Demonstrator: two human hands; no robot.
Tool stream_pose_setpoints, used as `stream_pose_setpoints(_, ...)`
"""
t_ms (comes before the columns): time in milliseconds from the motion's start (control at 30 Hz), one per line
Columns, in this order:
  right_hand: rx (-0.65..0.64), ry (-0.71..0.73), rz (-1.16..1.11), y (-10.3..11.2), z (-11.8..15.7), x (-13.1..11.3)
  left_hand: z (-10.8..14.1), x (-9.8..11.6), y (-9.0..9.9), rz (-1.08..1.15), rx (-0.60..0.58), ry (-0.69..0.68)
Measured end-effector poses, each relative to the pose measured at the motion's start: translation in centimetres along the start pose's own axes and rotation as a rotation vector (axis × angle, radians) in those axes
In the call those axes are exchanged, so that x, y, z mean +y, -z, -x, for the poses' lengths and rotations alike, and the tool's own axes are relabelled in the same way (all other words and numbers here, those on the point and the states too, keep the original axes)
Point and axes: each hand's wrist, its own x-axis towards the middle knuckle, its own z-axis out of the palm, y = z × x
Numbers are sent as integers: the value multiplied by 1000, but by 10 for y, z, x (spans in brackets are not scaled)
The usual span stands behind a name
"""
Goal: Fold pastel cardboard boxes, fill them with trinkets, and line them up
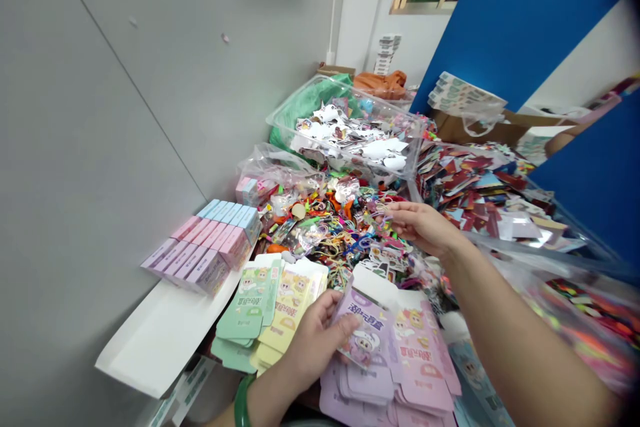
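Note:
My left hand (320, 337) grips a small purple carton (364, 330) printed with a cartoon figure, its top flap open. Beneath it lie flat purple cartons (367, 383), beside a stack of flat pink cartons (423, 353). My right hand (417, 223) is over a heap of small colourful trinkets (345, 227), its fingers pinched together; whatever is between them is too small to make out. Left of the purple carton, yellow cartons (287, 300) and green cartons (250, 297) lie flat in overlapping stacks.
Filled purple, pink and blue boxes (213, 240) stand in rows on a white tray (167, 333) by the grey wall. Behind the heap, a clear bin (417, 140) holds white paper pieces. Reddish cards (465, 180) fill another bin at right, near blue panels (505, 33).

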Motion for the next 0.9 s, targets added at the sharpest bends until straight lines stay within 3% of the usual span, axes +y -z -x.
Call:
stream_pose_setpoints(300,-84,-50,-138,-5,11,-22,-1,1,-1,25,25,-57)
stream_pose_setpoints(600,-236,-65,-164,-16,68,-57,-2,1,-1,-30,52,-55)
stream_pose_setpoints(800,-495,-63,129,-24,94,-43,2,1,-3,-5,-25,-108)
stream_pose_setpoints(900,-475,65,360,-23,106,-37,4,-1,-5,5,-35,-100)
